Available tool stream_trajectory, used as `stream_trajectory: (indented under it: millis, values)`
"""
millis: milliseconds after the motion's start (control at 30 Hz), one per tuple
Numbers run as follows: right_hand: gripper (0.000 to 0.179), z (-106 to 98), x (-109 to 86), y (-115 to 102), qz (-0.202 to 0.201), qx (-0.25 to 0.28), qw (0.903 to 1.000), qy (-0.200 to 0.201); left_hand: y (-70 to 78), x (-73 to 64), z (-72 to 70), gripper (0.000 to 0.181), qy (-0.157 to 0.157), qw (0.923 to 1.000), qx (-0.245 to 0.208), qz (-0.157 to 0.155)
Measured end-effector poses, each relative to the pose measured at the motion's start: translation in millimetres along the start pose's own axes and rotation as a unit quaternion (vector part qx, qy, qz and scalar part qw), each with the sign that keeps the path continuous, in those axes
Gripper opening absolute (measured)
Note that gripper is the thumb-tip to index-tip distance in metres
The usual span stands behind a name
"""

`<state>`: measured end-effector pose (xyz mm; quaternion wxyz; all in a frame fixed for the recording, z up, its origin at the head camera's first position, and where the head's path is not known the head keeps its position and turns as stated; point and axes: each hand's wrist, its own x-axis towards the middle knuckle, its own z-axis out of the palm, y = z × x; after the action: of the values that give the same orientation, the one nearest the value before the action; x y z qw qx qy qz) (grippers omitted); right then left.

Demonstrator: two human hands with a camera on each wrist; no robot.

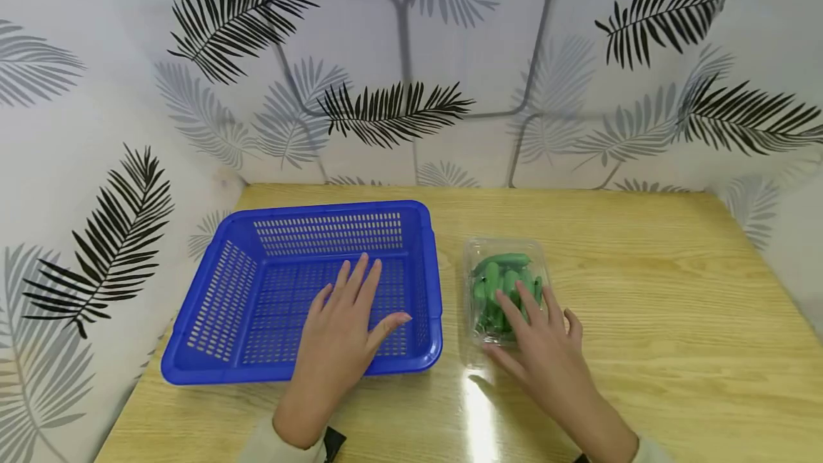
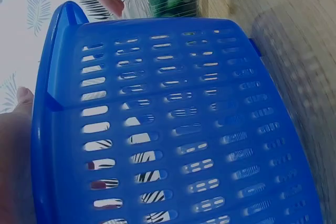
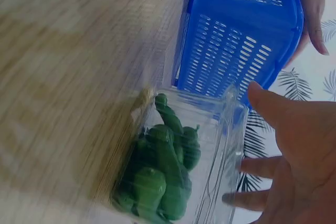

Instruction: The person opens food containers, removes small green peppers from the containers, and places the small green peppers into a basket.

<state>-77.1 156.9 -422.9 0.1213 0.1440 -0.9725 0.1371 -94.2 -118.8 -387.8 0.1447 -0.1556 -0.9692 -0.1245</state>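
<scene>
My left hand (image 1: 337, 338) is over the near part of a blue plastic basket (image 1: 427, 356), fingers straight and thumb spread to the right. It holds nothing. In the left wrist view, the slotted basket wall (image 2: 157, 90) hides most of that hand. My right hand (image 1: 553, 356) reaches over a clear plastic box (image 1: 474, 245), its fingers spread and slightly bent. Inside the box lie several green vegetable-shaped pieces (image 1: 491, 281), some long, some rounded. The right wrist view shows the thumb (image 3: 268, 103) and fingertips right at the upper edge of the box.
Both containers stand on a light wooden table (image 1: 643, 291), the basket left and the box close to its right side. Behind and at the left hangs a white cloth (image 1: 450, 48) with black and grey leaf prints, meeting the table's back edge.
</scene>
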Motion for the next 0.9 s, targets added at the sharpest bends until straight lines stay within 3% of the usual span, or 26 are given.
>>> stream_trajectory:
  millis: [233, 433, 633, 767, 900]
  values:
    - [0.084, 4.5, 10.8, -10.7, 0.071, -0.018, 0.9973, -0.012, 7.4, -0.7, -2.0, 0.074, 0.008, 0.9999, 0.004, 0.013]
    - [0.077, 7.0, 11.5, -12.6, 0.076, -0.038, 0.9963, -0.013, 14.7, -1.5, -0.2, 0.069, 0.046, 0.998, -0.004, 0.045]
    - [0.069, 1.7, 1.6, -1.7, 0.022, -0.008, 0.9995, -0.02, 20.1, 0.0, 0.9, 0.053, 0.118, 0.9881, -0.019, 0.096]
    - [0.067, -7.2, -8.4, 13.0, -0.029, 0.044, 0.9974, -0.049, 25.1, 3.5, 0.0, 0.041, 0.145, 0.9739, -0.023, 0.173]
    - [0.062, -18.7, -17.7, 27.6, -0.09, 0.077, 0.9908, -0.066, 33.7, 6.8, 0.3, 0.033, 0.139, 0.9562, -0.015, 0.257]
